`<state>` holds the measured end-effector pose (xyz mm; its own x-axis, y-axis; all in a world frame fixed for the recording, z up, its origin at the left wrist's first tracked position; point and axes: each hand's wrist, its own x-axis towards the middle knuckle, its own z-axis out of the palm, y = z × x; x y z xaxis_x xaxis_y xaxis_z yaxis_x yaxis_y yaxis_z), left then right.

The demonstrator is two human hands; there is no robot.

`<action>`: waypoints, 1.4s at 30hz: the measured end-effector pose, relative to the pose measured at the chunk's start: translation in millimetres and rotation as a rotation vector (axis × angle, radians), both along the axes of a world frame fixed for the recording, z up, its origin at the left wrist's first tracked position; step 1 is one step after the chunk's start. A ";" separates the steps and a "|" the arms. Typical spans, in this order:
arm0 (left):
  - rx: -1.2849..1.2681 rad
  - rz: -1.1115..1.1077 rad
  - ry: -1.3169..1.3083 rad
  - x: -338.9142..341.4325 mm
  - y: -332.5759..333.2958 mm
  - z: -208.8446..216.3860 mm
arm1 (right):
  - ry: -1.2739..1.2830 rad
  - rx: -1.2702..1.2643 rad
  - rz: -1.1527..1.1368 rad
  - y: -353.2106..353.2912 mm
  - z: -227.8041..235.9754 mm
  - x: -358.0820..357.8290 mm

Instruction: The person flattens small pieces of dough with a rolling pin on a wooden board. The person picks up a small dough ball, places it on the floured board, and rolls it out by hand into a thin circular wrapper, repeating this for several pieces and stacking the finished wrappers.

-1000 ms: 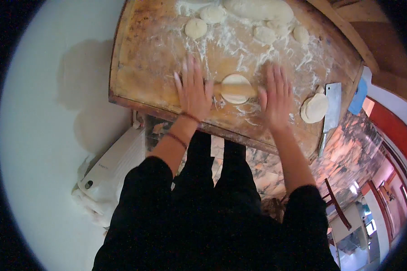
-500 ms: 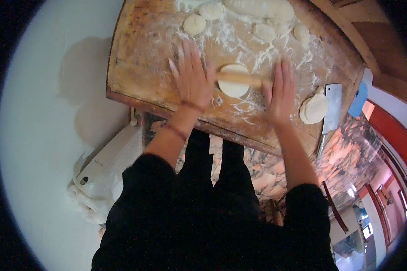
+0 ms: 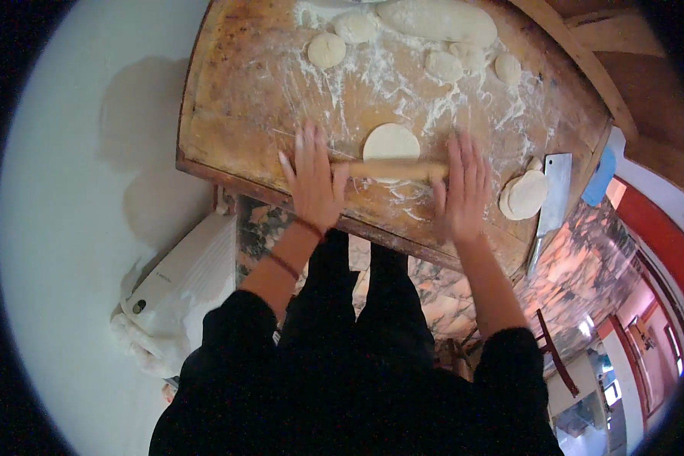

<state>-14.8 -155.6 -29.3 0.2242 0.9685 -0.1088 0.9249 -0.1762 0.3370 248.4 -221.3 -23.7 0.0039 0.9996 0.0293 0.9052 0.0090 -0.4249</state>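
Note:
A wooden rolling pin [image 3: 391,169] lies crosswise over the near part of a round, flat dough disc [image 3: 391,142] on the floured board. My left hand [image 3: 315,178] rests on the pin's left end, fingers stretched out and spread. On the right end lies my right hand [image 3: 463,186], its fingers also extended, flat rather than wrapped round the pin. The palms hide both tips of the pin. To the right of my right hand, a small stack of rolled dough discs [image 3: 524,195] sits beside a cleaver [image 3: 556,190].
Beyond my hands are a thick dough log [image 3: 441,21] and several dough pieces, one round piece [image 3: 327,50] at the left. Loose flour covers much of the wooden board [image 3: 239,91]. A white wall stands left; a blue object [image 3: 601,176] lies near the right edge.
Both hands and the rolling pin have moved toward me, from across the disc's middle to its near part. The hands' fingers stay extended.

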 end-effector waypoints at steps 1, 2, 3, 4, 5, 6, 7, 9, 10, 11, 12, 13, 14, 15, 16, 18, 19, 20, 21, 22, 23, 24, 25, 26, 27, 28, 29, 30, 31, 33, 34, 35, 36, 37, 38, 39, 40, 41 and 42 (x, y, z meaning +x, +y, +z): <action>0.070 0.040 0.000 -1.0 13.7 -5.6 | 0.004 0.003 0.006 27.7 1.5 5.0; 0.120 0.111 -0.041 9.4 44.0 -12.2 | -0.041 0.074 -0.007 55.6 -0.6 13.0; 0.117 0.106 -0.047 19.4 59.9 -15.1 | -0.086 0.134 -0.024 69.1 -6.1 18.1; 0.147 0.083 0.017 26.4 67.5 -15.1 | -0.028 0.166 -0.057 66.5 -13.2 21.1; 0.178 0.068 0.086 26.9 68.9 -14.1 | -0.021 0.157 -0.049 47.0 -19.4 15.7; 0.159 -0.017 0.034 27.7 48.1 -3.2 | 0.029 0.108 -0.083 15.7 -21.9 14.6; 0.165 -0.010 0.038 20.8 25.3 5.7 | 0.093 0.063 -0.109 -10.3 -21.1 8.8; -0.187 -0.023 0.043 4.9 -14.6 8.2 | 0.033 -0.034 -0.119 -18.3 -7.5 -0.1; -0.068 -0.023 0.036 -2.6 -11.5 -4.6 | 0.029 -0.017 -0.079 1.3 -5.2 2.6; -0.069 -0.022 0.032 1.3 6.8 -11.6 | 0.020 0.000 -0.040 25.4 -0.3 6.9; 0.066 0.057 0.015 8.3 36.9 -17.6 | -0.001 0.084 -0.027 55.6 0.4 12.5; 0.199 0.129 -0.012 18.6 67.3 -21.8 | -0.011 0.088 -0.033 68.7 -5.7 18.7; 0.115 0.187 0.013 30.5 88.9 -18.4 | -0.055 0.121 -0.068 75.1 -11.8 22.9; 0.107 0.185 0.013 31.2 80.8 -17.5 | -0.100 0.153 -0.104 75.2 -14.4 26.4; 0.136 0.074 -0.003 30.0 64.9 -13.5 | 0.010 0.082 -0.112 46.6 -18.2 24.1; 0.042 -0.055 -0.060 17.2 22.2 -0.1 | 0.005 0.044 -0.088 -8.3 -11.6 9.8; 0.053 -0.051 -0.054 5.5 7.9 -1.1 | -0.014 -0.011 -0.081 -20.7 -7.5 2.3; 0.020 -0.052 -0.015 -3.5 -2.5 -4.5 | -0.020 -0.005 -0.086 -7.9 -3.2 1.6; -0.020 -0.053 0.026 -7.6 -8.8 -8.9 | -0.002 -0.009 -0.067 12.6 -0.3 2.4; 0.060 -0.020 0.073 -4.3 13.7 -12.9 | 0.022 -0.012 -0.044 32.6 0.9 3.8; 0.066 -0.026 0.065 8.0 48.4 -17.4 | 0.014 -0.007 -0.050 56.8 -2.3 12.5; 0.129 0.089 0.034 20.9 84.4 -19.9 | -0.030 0.123 -0.065 82.3 -8.1 20.2; 0.173 0.202 0.006 29.3 96.9 -23.1 | -0.075 0.234 -0.080 86.7 -13.7 24.8; 0.176 0.157 -0.020 34.4 94.1 -22.7 | -0.046 0.176 -0.102 76.2 -19.4 29.6; 0.176 0.154 -0.025 33.6 81.8 -20.9 | -0.052 0.176 -0.105 51.4 -22.3 28.8; 0.137 0.038 -0.071 24.7 51.6 -13.7 | -0.002 0.098 -0.113 10.7 -20.1 21.4; 0.101 -0.077 -0.115 15.9 20.6 -4.7 | 0.050 0.024 -0.120 -10.6 -16.1 17.2; -0.074 -0.068 -0.062 7.2 -5.9 1.8 | 0.054 0.033 -0.118 -8.6 -13.3 16.7; -0.067 -0.065 -0.059 0.0 -1.4 1.2 | 0.046 0.013 -0.079 -4.5 -5.6 13.9; 0.074 -0.074 0.069 -8.4 17.6 -11.4 | 0.030 -0.008 -0.048 17.9 3.1 13.7; 0.114 0.010 -0.012 4.7 47.8 -15.4 | -0.040 0.058 -0.050 52.8 0.3 22.4; 0.115 0.004 -0.009 15.6 73.0 -16.3 | -0.098 0.121 -0.049 73.1 -5.7 25.6; 0.155 0.055 -0.022 25.4 90.4 -16.5 | -0.094 0.111 -0.052 71.0 -11.7 27.7; 0.188 0.107 -0.039 34.7 92.2 -18.5 | -0.088 0.121 -0.082 63.1 -18.9 35.5; 0.232 0.043 -0.138 44.1 75.8 -14.6 | -0.092 0.138 -0.121 55.5 -24.3 45.8; 0.236 0.041 -0.124 33.7 54.0 -5.1 | -0.078 0.141 -0.122 36.6 -26.9 40.4; 0.109 -0.080 -0.125 24.3 25.5 2.9 | -0.013 0.094 -0.119 -0.5 -22.2 33.8; -0.013 -0.195 -0.113 13.4 2.2 10.2 | 0.064 0.051 -0.111 -28.1 -16.7 24.4; -0.009 -0.191 -0.102 0.2 -16.5 15.8 | 0.015 0.020 -0.093 -44.9 -8.4 15.3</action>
